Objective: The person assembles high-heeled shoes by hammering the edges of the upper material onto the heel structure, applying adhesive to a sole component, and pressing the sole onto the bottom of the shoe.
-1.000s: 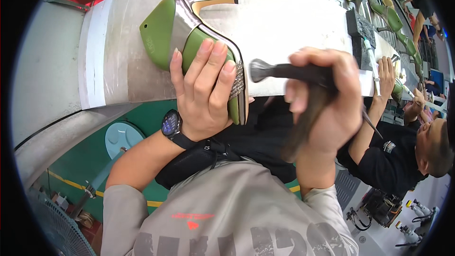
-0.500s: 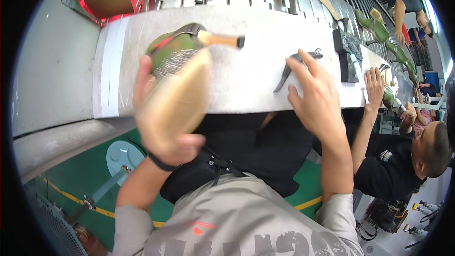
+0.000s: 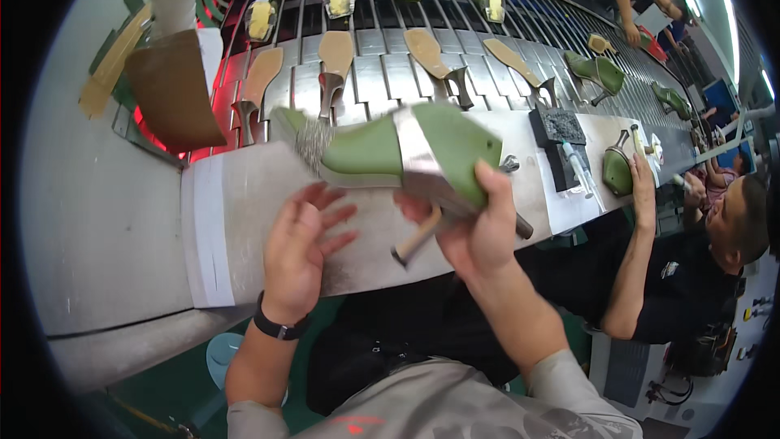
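Observation:
A green high-heeled shoe (image 3: 366,150) with a silver band and a glittery strip near its toe is held over the bench in my right hand (image 3: 483,236). Thumb and fingers grip its heel end, and the toe points left. A tan heel with a dark tip (image 3: 418,236) sticks out below, beside my fingers. Just left of it, my left hand (image 3: 299,248) is open, fingers spread below the toe, holding nothing. A metal tool head (image 3: 509,164) shows behind my right thumb, and a dark rod end (image 3: 524,228) beside that hand; whether I hold them is unclear.
A pale bench (image 3: 357,252) lies under my hands. Past it, a slatted conveyor (image 3: 374,89) carries tan soles with heels (image 3: 335,53) and green shoes (image 3: 595,73). A black block (image 3: 561,126) and a syringe (image 3: 578,171) lie to the right, near a co-worker's hand (image 3: 643,183).
The shoe has passed from my left hand to my right and is turned over, its green side showing. My left hand has opened. The view has tilted up toward the conveyor.

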`<state>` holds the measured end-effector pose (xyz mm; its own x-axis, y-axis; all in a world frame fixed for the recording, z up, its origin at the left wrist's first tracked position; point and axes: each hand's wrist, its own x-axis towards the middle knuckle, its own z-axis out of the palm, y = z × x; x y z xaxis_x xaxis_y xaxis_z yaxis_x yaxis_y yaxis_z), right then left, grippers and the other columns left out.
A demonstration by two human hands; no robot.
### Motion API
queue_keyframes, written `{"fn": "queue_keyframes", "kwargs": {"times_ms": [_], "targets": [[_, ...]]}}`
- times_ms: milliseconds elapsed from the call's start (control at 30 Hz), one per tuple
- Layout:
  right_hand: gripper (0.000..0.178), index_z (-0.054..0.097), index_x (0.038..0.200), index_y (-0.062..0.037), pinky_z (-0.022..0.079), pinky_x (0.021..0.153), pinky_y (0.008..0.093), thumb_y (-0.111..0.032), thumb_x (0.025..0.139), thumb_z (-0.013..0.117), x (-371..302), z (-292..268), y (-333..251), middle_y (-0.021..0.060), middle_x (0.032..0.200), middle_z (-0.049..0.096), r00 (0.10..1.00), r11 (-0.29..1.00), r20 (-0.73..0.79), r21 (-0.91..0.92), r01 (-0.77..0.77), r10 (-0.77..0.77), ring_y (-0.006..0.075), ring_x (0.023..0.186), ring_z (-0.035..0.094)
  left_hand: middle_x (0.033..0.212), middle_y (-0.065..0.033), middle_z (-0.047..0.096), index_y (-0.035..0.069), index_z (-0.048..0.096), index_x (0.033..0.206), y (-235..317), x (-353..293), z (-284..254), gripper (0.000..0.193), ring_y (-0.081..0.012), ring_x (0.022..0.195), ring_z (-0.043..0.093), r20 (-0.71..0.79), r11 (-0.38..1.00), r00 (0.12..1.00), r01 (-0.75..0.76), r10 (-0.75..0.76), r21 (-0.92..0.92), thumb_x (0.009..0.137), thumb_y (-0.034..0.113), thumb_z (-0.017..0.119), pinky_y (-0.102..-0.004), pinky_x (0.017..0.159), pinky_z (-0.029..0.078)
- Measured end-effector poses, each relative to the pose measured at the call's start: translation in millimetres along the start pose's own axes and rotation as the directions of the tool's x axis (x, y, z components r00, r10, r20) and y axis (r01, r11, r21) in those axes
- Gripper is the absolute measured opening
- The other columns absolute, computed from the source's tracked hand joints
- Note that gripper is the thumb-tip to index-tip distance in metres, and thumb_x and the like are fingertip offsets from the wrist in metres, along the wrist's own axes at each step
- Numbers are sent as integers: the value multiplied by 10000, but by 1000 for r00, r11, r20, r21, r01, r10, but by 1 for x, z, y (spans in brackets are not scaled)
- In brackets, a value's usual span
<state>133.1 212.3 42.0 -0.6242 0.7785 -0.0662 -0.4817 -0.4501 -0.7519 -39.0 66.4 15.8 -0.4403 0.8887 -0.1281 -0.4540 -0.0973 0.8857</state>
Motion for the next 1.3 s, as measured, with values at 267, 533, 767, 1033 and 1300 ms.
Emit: {"fn": "queue_keyframes", "kwargs": {"times_ms": [267,533,767,1033,1300], "targets": [[595,573,1372,-3,561,929,390,-345,904,707,201,-32,-8,241,1217,700,907,248,75,-949,192,-414,289,1027,728,1170,-152,713,1,637,1249,-8,50,46,375,-259,1017,718,460,659,882,-405,100,634,933,180,735,-356,825,559],[431,758,1116,10,557,956,416,-327,850,719,277,-83,-138,225,1118,749,922,-456,320,-868,195,-216,381,1070,712,1052,-126,733,18,681,1145,-28,110,38,318,-226,875,724,470,437,867,-491,162,754,867,130,788,-329,712,557],[665,518,1299,110,568,952,460,-201,763,760,328,-256,-194,289,1143,712,912,-830,-409,-515,-212,21,425,1087,701,956,-132,727,14,699,1105,-19,113,39,327,-265,839,718,517,465,842,-523,154,714,825,129,825,-336,698,569],[499,681,1077,80,527,989,506,-353,832,653,413,-297,-242,314,1118,702,838,-498,29,-815,-296,-545,457,1101,671,1006,-134,756,0,692,1125,-8,120,33,381,-270,871,724,535,458,844,-485,24,745,782,98,825,-343,745,569],[990,451,1412,87,512,1044,468,-650,812,728,529,-263,-218,344,1386,564,884,-587,-72,-722,-366,-463,435,1251,618,977,-178,719,10,718,1140,-6,126,28,421,-372,856,688,496,519,867,-405,-41,752,793,216,837,-449,776,569]]}}
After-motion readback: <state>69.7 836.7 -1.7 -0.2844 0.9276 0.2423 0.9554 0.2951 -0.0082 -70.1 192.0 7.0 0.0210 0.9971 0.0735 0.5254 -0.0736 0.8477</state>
